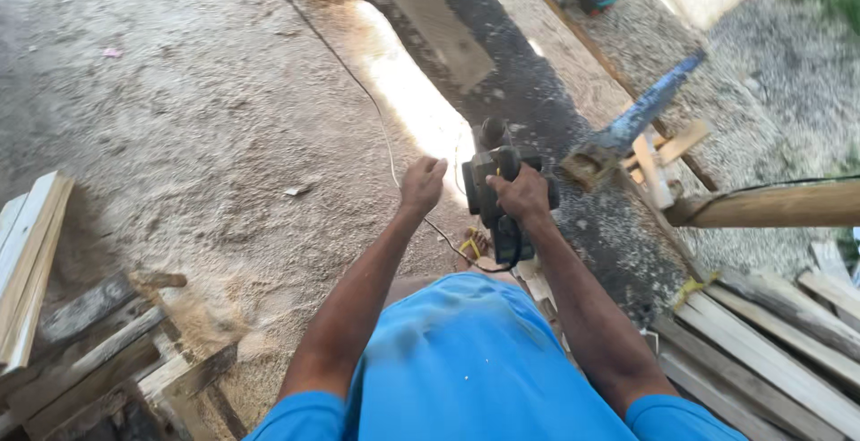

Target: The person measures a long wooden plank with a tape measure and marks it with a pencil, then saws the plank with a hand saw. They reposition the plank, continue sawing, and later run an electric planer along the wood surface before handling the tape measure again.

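- Head view: right hand (522, 195) grips black power planer (498, 192), long axis pointing away along the plank (537, 100).
- Left hand (422, 183) closed around cord (381, 118).
- Blue-handled tool (627, 127) lies just right.

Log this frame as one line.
right hand: grips black power planer | left hand: fisted beside planer, holding unclear | cord: trails across sawdust floor

One camera on my head, looking down past my blue shirt (466, 360) and arms, close to my hands, sawdust floor (197, 136) farther out ahead.
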`<state>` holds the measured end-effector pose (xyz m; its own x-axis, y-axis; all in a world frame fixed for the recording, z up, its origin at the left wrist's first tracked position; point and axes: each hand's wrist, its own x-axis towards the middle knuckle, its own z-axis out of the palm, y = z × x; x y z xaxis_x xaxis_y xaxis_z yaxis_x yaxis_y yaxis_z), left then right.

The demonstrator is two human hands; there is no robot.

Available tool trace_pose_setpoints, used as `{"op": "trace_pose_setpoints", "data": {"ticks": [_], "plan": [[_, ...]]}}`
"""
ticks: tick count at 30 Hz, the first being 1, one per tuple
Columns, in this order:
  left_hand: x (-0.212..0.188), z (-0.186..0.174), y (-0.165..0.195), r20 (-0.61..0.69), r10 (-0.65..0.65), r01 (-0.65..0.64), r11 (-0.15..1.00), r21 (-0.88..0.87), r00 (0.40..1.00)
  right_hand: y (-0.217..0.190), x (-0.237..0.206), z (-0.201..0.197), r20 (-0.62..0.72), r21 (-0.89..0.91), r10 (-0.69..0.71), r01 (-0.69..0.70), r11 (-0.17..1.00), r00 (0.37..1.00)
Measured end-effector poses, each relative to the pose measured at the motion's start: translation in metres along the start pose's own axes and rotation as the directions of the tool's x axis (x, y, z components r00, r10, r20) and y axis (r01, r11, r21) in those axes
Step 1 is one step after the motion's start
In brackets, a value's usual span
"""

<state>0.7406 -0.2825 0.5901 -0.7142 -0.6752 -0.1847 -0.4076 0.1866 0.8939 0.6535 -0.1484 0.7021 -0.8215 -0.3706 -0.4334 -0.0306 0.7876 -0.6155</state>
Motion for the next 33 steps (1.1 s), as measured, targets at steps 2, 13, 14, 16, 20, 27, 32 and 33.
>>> {"op": "trace_pose_setpoints", "data": {"ticks": [2,13,14,16,20,27,32,33], "plan": [[0.030,0.053,0.032,0.068,-0.088,0.090,0.996,-0.014,0.994,0.016,0.032,-0.032,-0.043,0.029,0.009,-0.007,1.000,0.999],[0.165,0.091,0.044,0.130,-0.201,0.190,0.977,0.096,0.971,0.008,0.208,-0.071,-0.238,0.001,-0.054,0.056,0.998,0.970],[0.183,0.088,0.037,0.131,-0.209,0.197,0.976,0.097,0.969,0.001,0.221,-0.069,-0.241,-0.080,0.001,-0.021,0.997,0.970],[0.210,0.085,0.025,0.124,-0.216,0.204,0.974,0.101,0.969,-0.016,0.243,-0.065,-0.264,-0.240,0.128,-0.194,0.951,0.956],[0.287,0.083,0.031,0.141,-0.197,0.184,0.978,0.102,0.970,-0.076,0.292,-0.034,-0.390,-0.600,-0.576,0.276,0.751,0.719],[0.348,0.044,0.011,0.061,-0.318,0.310,0.945,0.103,0.946,-0.141,0.354,0.048,0.044,-0.402,-0.368,0.353,0.845,0.929],[0.348,0.010,-0.020,0.046,-0.477,0.471,0.877,0.095,0.878,-0.136,0.359,0.062,0.041,-0.379,-0.460,0.440,0.814,0.887],[0.341,0.007,-0.021,0.050,-0.498,0.493,0.866,0.086,0.866,-0.136,0.356,0.059,0.092,-0.369,-0.438,0.439,0.819,0.894]]}}
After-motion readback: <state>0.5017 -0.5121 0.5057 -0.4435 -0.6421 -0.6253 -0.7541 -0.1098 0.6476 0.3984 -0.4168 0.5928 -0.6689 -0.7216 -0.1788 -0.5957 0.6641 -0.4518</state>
